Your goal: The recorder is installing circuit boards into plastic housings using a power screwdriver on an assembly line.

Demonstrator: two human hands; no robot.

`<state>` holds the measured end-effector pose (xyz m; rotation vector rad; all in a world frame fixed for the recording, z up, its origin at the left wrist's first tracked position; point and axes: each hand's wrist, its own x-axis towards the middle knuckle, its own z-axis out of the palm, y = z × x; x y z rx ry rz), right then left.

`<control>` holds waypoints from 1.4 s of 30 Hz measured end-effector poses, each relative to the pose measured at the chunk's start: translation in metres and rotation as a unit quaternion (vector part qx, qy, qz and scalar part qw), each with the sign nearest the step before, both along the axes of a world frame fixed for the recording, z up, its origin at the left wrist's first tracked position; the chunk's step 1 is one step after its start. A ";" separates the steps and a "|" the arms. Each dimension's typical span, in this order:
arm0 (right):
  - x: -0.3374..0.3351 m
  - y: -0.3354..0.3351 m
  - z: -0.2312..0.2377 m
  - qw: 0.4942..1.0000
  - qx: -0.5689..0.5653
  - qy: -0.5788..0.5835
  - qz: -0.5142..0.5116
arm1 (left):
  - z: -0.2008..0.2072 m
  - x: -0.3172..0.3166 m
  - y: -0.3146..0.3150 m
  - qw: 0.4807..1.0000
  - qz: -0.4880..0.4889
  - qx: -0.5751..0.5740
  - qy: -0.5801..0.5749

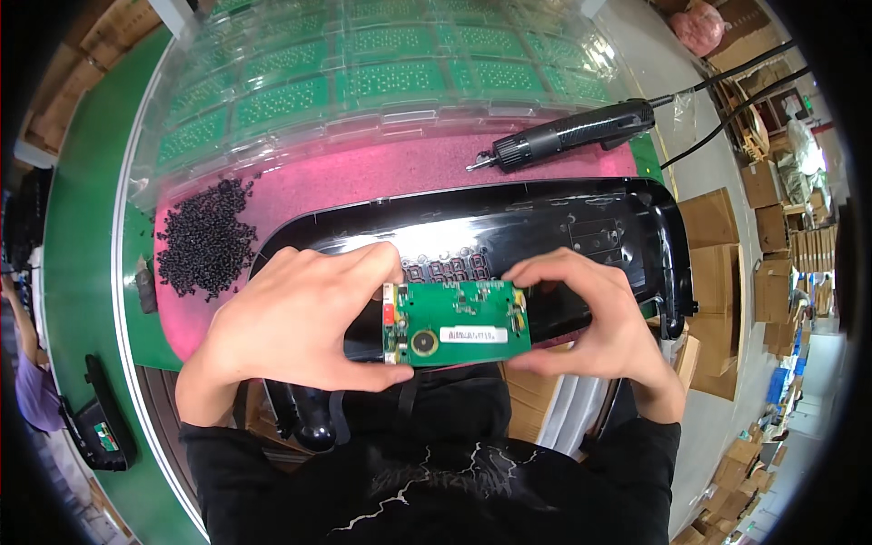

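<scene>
Circuit board gripped by left fingers and right fingers, clear tray holding boards

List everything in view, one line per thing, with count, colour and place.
Circuit board: 1, green, centre, held up
Work mat: 1, pink, centre
Large shell: 1, black, on the mat
Screw-like pieces: many, black, mat's left
Electric screwdriver: 1, black, mat's far right
Tray-packed boards: many, green, top, under clear plastic
Cardboard boxes: many, brown, mostly right
Second shell: 1, black, lower left
Co-worker: 1, purple clothing, left edge
Left hand: 1, bare, board's left edge
Right hand: 1, bare, board's right edge
</scene>
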<state>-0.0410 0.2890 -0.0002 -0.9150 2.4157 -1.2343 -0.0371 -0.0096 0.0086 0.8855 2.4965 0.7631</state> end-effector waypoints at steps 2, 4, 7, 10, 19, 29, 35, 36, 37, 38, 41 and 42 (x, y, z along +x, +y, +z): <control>-0.009 -0.004 -0.008 0.998 -0.003 0.067 -0.013 | -0.003 0.002 0.003 0.996 0.038 -0.045 0.073; -0.018 -0.007 -0.018 0.996 -0.011 0.087 -0.013 | -0.008 0.003 0.005 0.993 0.061 -0.050 0.090; -0.024 -0.011 -0.028 0.996 0.002 0.090 -0.029 | -0.014 0.002 0.008 0.988 0.084 -0.064 0.113; -0.024 -0.012 -0.033 0.994 0.012 0.103 -0.035 | -0.018 0.004 0.009 0.988 0.090 -0.066 0.109; -0.022 -0.015 -0.038 0.991 0.024 0.123 -0.039 | -0.027 0.006 0.008 0.985 0.082 -0.067 0.134; -0.022 -0.020 -0.040 0.992 0.027 0.120 -0.023 | -0.027 0.008 0.003 0.986 0.085 -0.064 0.131; -0.019 -0.022 -0.038 0.993 0.044 0.109 -0.032 | -0.027 0.009 0.002 0.986 0.075 -0.085 0.125; -0.018 -0.022 -0.037 0.992 0.045 0.110 -0.034 | -0.026 0.010 0.001 0.985 0.074 -0.084 0.128; -0.017 -0.023 -0.037 0.993 0.042 0.109 -0.030 | -0.025 0.010 0.001 0.985 0.073 -0.081 0.132; -0.016 -0.022 -0.037 0.992 0.048 0.109 -0.035 | -0.026 0.010 0.001 0.985 0.070 -0.071 0.138; -0.017 -0.023 -0.039 0.991 0.053 0.115 -0.035 | -0.027 0.012 -0.001 0.983 0.076 -0.073 0.150; -0.017 -0.023 -0.040 0.991 0.052 0.115 -0.036 | -0.027 0.012 -0.001 0.983 0.077 -0.073 0.151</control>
